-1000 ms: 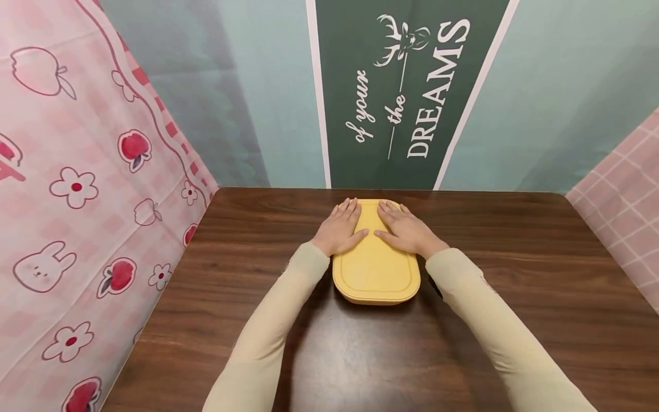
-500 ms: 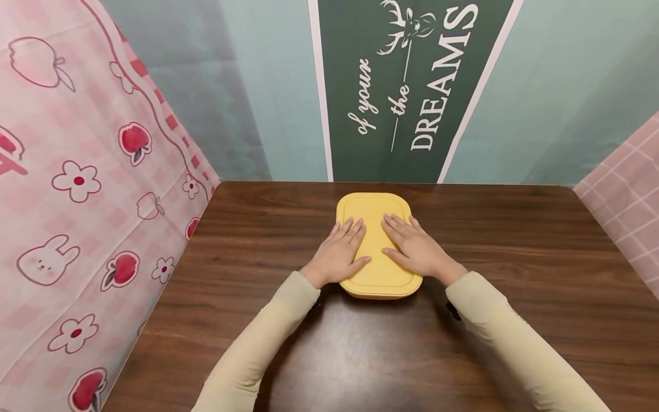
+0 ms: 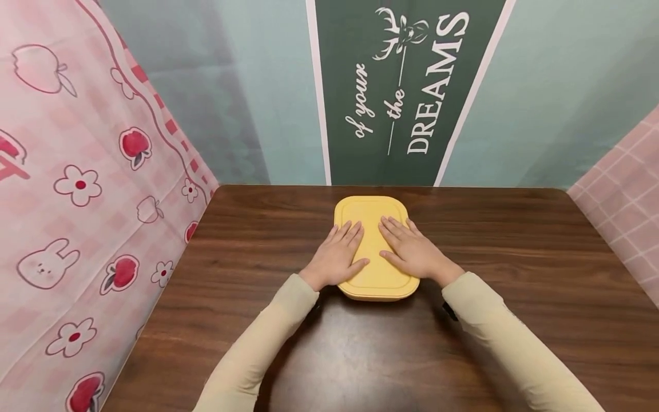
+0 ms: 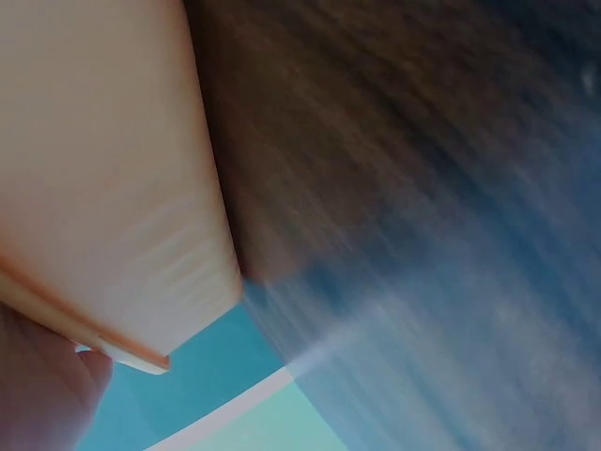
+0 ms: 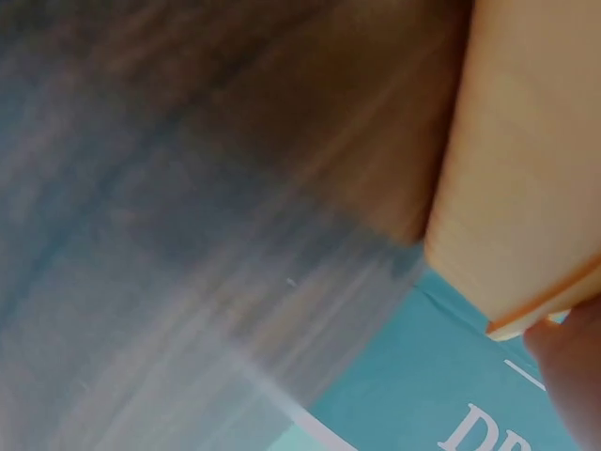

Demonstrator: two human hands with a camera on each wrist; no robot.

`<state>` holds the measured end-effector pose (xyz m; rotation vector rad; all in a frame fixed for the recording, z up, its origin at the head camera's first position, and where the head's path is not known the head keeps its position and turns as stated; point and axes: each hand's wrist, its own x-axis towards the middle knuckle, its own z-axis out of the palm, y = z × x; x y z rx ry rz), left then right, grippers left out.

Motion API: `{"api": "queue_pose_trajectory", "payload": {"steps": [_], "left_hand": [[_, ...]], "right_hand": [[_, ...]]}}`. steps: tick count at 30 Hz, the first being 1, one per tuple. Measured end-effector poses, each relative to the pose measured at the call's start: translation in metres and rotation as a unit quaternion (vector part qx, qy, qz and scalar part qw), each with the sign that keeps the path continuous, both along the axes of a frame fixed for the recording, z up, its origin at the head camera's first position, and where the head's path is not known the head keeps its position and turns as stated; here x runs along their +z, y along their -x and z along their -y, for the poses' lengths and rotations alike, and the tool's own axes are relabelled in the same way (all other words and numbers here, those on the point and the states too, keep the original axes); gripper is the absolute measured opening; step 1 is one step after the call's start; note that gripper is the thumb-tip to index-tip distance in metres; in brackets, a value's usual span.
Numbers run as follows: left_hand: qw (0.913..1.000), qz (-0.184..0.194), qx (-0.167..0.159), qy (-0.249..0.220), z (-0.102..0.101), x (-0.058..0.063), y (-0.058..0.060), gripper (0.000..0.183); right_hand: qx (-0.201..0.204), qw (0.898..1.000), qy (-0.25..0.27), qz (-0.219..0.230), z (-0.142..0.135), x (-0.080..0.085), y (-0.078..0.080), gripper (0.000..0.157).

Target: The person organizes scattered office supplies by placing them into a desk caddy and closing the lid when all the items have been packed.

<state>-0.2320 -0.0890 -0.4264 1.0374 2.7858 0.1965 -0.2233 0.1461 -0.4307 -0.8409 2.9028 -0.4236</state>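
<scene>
A yellow lidded box (image 3: 378, 280), rectangular with rounded corners, lies on the brown wooden table. On the left part of its lid rests my left hand (image 3: 334, 255), fingers straight and pointing away from me. My right hand (image 3: 416, 250) lies the same way on the lid's right part, its thumb stretched toward the middle. Seen from the left wrist, the box's side wall (image 4: 103, 160) stands on the table below the lid rim. The right wrist view shows the opposite wall (image 5: 535, 160), with fingers (image 5: 575, 376) at the rim. Whatever the box contains is hidden.
The wooden table (image 3: 515, 286) extends to both sides of the box. Behind it hangs a green and teal cloth (image 3: 288, 114) with white lettering. A pink patterned cloth (image 3: 103, 229) borders the left, and a pink checked one (image 3: 628, 212) the right.
Both hands have slid back toward me along the lid since a second ago, from its far end to its middle. In the last half second they stay nearly still; the camera view shifts slightly.
</scene>
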Motion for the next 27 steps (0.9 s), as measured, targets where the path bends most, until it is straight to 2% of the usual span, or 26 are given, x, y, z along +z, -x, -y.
{"api": "queue_pose_trajectory", "payload": {"steps": [3,6,9,14,18,22,27], "left_hand": [[0.9999,0.008,-0.001,0.007,-0.001,0.001,0.004,0.073],[0.9999,0.007,0.003,0.007,-0.002,0.003,0.004,0.071],[0.9999,0.002,0.009,0.01,-0.003,0.005,-0.004,0.069],[0.9994,-0.016,-0.01,0.028,-0.009,0.006,-0.028,0.069],[0.9977,-0.048,-0.011,0.046,-0.013,0.005,-0.043,0.068],[0.9958,-0.075,-0.004,0.052,-0.015,0.002,-0.047,0.066],[0.9962,-0.078,-0.003,0.037,-0.016,0.0,-0.047,0.066]], "right_hand": [[-0.003,1.0,0.002,0.004,0.0,0.0,0.001,0.067],[-0.003,1.0,0.017,0.0,0.001,-0.002,-0.006,0.066],[0.007,1.0,0.03,-0.005,0.002,-0.004,-0.021,0.067],[0.023,0.999,0.018,-0.031,0.006,-0.004,-0.047,0.067],[0.023,0.998,-0.003,-0.058,0.01,-0.005,-0.058,0.069],[0.022,0.996,-0.017,-0.083,0.012,-0.007,-0.06,0.069],[0.023,0.994,-0.013,-0.108,0.011,-0.009,-0.061,0.068]]}}
